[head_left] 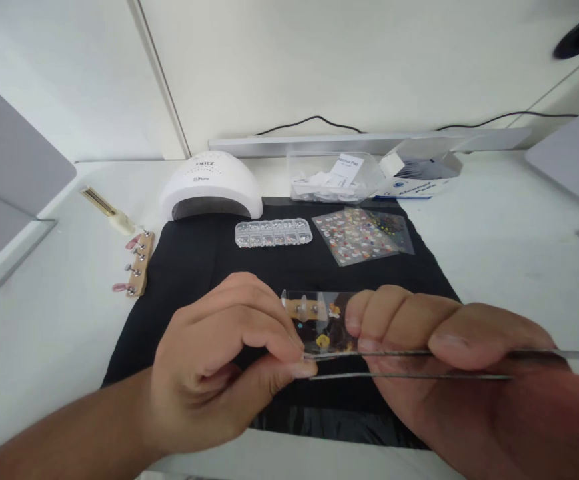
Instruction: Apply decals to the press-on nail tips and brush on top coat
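Observation:
My left hand (234, 360) pinches the left edge of a clear sticker sheet (322, 342) between thumb and fingers. The sheet bears small yellow, orange and blue designs and seems folded or doubled, with its edges running to the right. My right hand (449, 340) has its fingers wrapped round the same sheet from the right. Behind the sheet, partly seen through it, lies a wooden strip (294, 308) with clear nail tips on metal posts. Both hands are above a black cloth (189, 267).
A white nail lamp (214, 183), a clear bead case (274, 233) and patterned sticker sheets (359, 233) lie farther back. Behind them are a clear tub (294, 193) of packets and an alcohol pad box (409, 189). A wooden stand (139, 267) and a brush-like tool (109, 210) are at left.

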`<state>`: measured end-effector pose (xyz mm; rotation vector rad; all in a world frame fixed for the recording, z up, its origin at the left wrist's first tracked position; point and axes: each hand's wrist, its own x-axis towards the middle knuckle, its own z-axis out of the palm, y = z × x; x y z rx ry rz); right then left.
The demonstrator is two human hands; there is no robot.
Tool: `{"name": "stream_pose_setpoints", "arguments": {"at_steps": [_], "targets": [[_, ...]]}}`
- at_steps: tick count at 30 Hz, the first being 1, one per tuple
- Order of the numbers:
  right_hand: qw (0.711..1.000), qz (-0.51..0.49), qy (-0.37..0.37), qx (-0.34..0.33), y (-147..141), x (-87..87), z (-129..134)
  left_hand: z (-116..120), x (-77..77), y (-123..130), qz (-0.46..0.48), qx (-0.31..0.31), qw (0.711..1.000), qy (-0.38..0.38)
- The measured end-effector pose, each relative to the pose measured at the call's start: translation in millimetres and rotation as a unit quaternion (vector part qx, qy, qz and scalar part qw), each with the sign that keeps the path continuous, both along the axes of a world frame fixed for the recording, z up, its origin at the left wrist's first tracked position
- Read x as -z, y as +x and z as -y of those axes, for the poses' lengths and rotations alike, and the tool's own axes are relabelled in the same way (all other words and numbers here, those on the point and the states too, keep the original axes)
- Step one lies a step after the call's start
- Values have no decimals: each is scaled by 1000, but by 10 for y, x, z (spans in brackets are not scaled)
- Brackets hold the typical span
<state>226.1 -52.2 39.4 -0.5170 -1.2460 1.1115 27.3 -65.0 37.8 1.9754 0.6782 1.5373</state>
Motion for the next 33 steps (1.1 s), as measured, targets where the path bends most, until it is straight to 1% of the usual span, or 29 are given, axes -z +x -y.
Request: {"name": "stream_pose_setpoints", "arguments": {"at_steps": [5, 10, 16, 19, 25, 29, 33], "targets": [[1000, 9, -1, -6, -2, -6, -9, 6, 26, 10, 7, -3, 1000, -1], [1000, 10, -2, 12, -14, -32, 1, -3, -16, -7, -8, 2, 1000, -1], [1000, 16, 10, 1, -1, -44, 0, -22, -27, -9, -14, 3, 1000, 9], [1000, 20, 16, -1, 2, -45, -3, -21, -26, -10, -7, 0, 1000, 1], [1000, 17, 13, 5, -12, -47, -10, -24, -54, -19, -24, 4, 1000, -7], [1000, 24, 10, 7, -9, -40, -8, -21, -42, -3, -3, -5, 1000, -11], [1000, 15, 8, 14, -2, -23, -8, -15, -30, 4, -7, -3, 1000, -12]]}}
